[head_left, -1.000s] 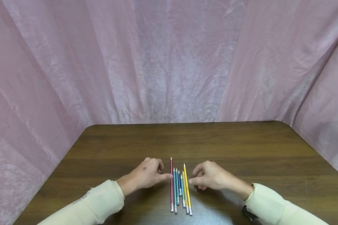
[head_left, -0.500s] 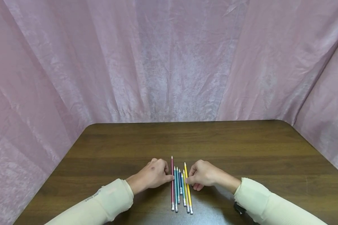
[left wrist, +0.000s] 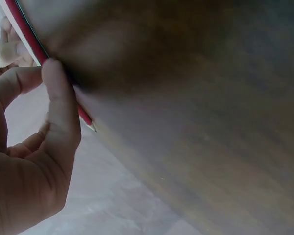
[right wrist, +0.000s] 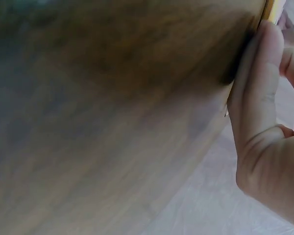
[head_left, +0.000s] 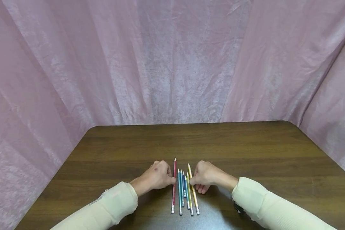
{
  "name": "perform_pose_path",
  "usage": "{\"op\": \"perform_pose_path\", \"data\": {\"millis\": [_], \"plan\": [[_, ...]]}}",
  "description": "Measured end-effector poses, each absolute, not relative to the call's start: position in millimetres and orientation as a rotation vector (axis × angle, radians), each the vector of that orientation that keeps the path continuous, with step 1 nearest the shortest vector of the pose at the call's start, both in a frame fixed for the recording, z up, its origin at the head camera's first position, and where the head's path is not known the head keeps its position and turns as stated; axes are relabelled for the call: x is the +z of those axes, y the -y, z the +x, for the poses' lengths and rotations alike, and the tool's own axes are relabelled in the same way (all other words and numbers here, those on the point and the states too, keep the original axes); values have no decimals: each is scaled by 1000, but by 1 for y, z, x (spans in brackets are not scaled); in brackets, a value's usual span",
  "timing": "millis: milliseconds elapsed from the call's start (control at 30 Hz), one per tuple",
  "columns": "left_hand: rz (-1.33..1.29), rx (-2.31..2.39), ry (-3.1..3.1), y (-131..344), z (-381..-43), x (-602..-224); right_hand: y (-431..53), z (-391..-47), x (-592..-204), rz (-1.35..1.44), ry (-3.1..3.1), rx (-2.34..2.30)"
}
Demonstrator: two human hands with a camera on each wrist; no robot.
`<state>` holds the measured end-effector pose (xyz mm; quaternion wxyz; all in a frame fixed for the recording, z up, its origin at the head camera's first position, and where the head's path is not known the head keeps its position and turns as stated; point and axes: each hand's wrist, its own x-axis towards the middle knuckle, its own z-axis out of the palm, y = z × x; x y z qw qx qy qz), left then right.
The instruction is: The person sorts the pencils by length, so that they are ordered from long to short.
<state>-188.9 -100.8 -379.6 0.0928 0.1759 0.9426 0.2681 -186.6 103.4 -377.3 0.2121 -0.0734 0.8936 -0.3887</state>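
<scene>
My left hand [head_left: 158, 176] rests on the counter [head_left: 247, 150] with its fingers curled, the thumb tip pressed against the red pencil [head_left: 173, 185], which lies at the left edge of a small row of pencils. In the left wrist view that same thumb [left wrist: 59, 98] sits right on the red shaft [left wrist: 36, 49], with the sharpened tip just past it. My right hand [head_left: 205, 177] mirrors it on the other side: fingers curled in, fingertips touching the yellow pencil [head_left: 193, 188] at the right edge of the row. The right wrist view shows my thumb [right wrist: 257, 78] laid along the yellow pencil [right wrist: 270, 10] (only a sliver of it shows at the top corner). I cannot tell whether either hand truly pinches its pencil or only presses against its side.

Between the two outer pencils lie the teal pencils [head_left: 180, 191] and a dark blue pencil [head_left: 184, 187], all flat on the counter, points facing away from me, eraser ends towards me. The red one leans slightly outward at its near end, and the yellow one does the same, so the row fans a little.

My cream sleeves [head_left: 112, 204] come in from the near edge, and a pink curtain [head_left: 172, 64] hangs behind the counter.
</scene>
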Motion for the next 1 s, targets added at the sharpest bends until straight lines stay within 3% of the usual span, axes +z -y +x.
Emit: {"op": "perform_pose_path", "data": {"millis": [533, 1000], "plan": [[300, 1027, -2614, 98, -196, -380, -108, -195, -377, -123, -2387, -1119], [204, 1317, -2499, 112, -205, -364, -119, -205, -361, -269, -2264, -1359]]}}
